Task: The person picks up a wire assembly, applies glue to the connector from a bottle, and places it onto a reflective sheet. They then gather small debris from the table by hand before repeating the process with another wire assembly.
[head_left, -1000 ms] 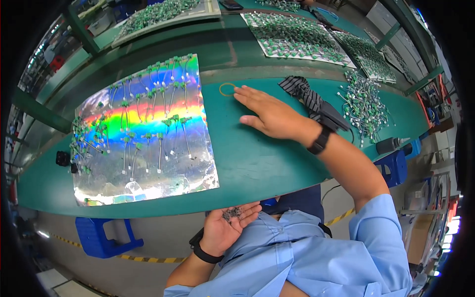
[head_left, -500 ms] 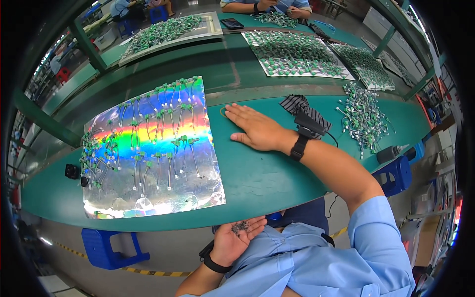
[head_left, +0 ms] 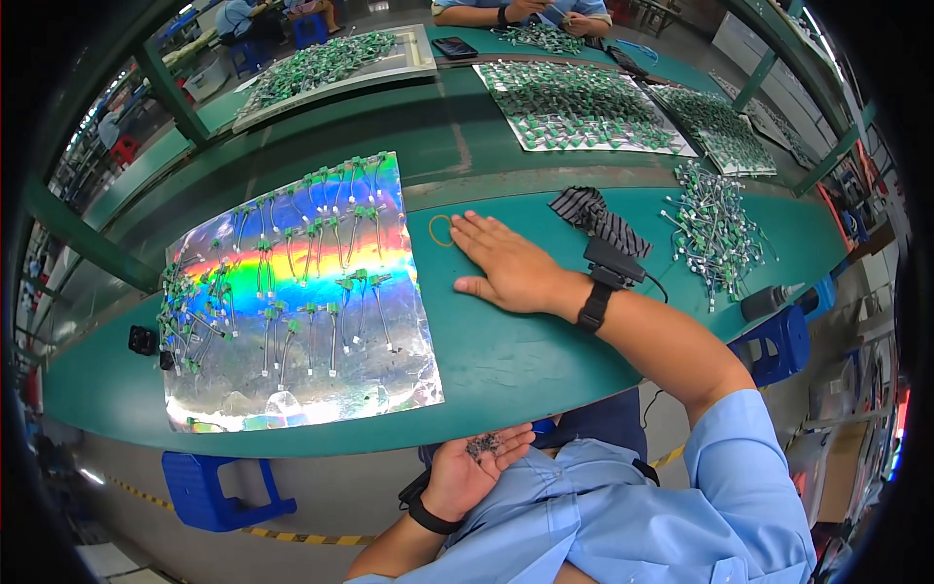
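Note:
My right hand (head_left: 511, 268) lies palm down and flat on the green table (head_left: 525, 370), holding nothing. Just off its fingertips is a thin yellow rubber band (head_left: 431, 232). Below the table's front edge my left hand (head_left: 459, 479) is turned palm up and cupped. Small dark bits (head_left: 483, 446) rest in that palm; they are too small to identify. To the left lies a shiny rainbow-coloured sheet (head_left: 394, 375). Several green parts with short wires and white connectors (head_left: 334, 341) are set out on it in rows, with a denser cluster (head_left: 190, 302) along its left edge.
Right of my right arm are a striped cloth (head_left: 608, 224), a pile of wired parts (head_left: 715, 234) and a dark bottle (head_left: 769, 302). Loaded boards (head_left: 428, 54) stand beyond. A person's hands (head_left: 584, 24) work across the table. Blue stools (head_left: 195, 492) stand below.
My right hand has slid slightly right and toward me, leaving the rubber band uncovered. My left hand has shifted a little to the right, still palm up with the bits.

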`<state>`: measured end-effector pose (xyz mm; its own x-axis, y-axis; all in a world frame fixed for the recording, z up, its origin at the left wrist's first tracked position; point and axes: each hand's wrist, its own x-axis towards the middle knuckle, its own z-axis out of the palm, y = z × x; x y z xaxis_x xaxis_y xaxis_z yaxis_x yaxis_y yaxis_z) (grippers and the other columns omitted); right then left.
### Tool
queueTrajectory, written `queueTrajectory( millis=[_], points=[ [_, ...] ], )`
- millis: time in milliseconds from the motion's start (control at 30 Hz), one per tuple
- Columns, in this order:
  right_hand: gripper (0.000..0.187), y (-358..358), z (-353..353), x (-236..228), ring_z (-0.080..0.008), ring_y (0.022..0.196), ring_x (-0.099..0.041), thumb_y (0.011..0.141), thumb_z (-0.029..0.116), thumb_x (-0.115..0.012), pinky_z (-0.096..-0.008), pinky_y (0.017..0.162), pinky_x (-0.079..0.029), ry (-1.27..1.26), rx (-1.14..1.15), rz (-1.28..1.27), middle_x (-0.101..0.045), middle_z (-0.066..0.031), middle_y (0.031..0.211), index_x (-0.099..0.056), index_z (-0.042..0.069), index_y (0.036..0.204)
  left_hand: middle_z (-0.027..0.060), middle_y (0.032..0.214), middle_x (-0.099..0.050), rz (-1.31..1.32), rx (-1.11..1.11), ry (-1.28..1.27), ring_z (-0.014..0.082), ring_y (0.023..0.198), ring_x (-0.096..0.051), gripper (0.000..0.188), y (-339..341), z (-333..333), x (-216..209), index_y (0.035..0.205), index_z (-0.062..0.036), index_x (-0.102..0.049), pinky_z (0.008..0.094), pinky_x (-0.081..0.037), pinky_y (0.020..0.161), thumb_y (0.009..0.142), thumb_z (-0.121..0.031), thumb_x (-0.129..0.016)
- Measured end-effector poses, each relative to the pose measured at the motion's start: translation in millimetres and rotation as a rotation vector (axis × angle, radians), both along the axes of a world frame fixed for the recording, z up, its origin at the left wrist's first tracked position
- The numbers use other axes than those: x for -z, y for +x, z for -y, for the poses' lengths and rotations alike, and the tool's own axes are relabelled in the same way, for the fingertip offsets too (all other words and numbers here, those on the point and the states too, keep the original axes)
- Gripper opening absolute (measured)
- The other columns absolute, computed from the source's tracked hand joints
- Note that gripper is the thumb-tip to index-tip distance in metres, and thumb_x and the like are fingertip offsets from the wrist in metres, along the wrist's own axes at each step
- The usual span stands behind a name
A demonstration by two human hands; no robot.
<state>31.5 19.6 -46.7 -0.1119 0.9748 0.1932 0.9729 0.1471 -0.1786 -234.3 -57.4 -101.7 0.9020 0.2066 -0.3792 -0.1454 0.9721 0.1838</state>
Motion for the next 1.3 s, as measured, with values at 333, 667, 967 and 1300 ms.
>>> queueTrajectory(
  millis=[333, 667, 967, 1300],
  points=[
    [0.063, -24, 49, -17, -0.0328, 0.136, -0.027, 0.090, 0.036, -0.053, -0.0418, 0.111, -0.024, -0.065, -0.335, -0.076, -0.032, -0.0192, 0.144, -0.033, -0.002, 0.137, 0.0260, 0.126, -0.051, 0.012, -0.027, -0.002, 0.0350, 0.115, -0.053, 0.055, -3, -2, 2, 0.127, 0.0069, -0.045, 0.0420, -0.040, 0.101, 0.096, -0.038, -0.033],
    [0.014, -5, -40, -16, -0.0284, 0.098, -0.052, 0.080, 0.009, -0.062, -0.0383, 0.083, -0.045, 0.100, 0.036, -0.200, -0.055, -0.0071, 0.098, -0.063, 0.008, 0.094, 0.0264, 0.123, -0.053, -0.027, -0.010, 0.003, 0.0345, 0.113, -0.054, 0.050, -2, 1, -6, 0.122, 0.0093, -0.049, 0.0419, -0.041, 0.101, 0.095, -0.032, -0.037],
    [0.008, 8, -44, -20, -0.0298, 0.093, -0.052, 0.081, 0.009, -0.061, -0.0403, 0.078, -0.044, 0.233, 0.094, -0.145, -0.052, -0.0092, 0.091, -0.056, 0.005, 0.086, 0.0275, 0.122, -0.053, -0.035, -0.012, -0.047, 0.0352, 0.113, -0.054, 0.049, -8, 5, -1, 0.121, 0.0125, -0.047, 0.0421, -0.040, 0.102, 0.095, -0.027, -0.036],
    [0.039, -5, -36, 1, -0.0319, 0.125, -0.038, 0.089, 0.019, -0.052, -0.0391, 0.104, -0.033, 0.147, -0.023, -0.050, -0.044, -0.0164, 0.131, -0.047, 0.000, 0.123, 0.0275, 0.123, -0.053, -0.021, -0.009, -0.045, 0.0360, 0.113, -0.054, 0.049, -4, 1, -3, 0.122, 0.0123, -0.046, 0.0416, -0.041, 0.101, 0.095, -0.027, -0.035]
  ],
)
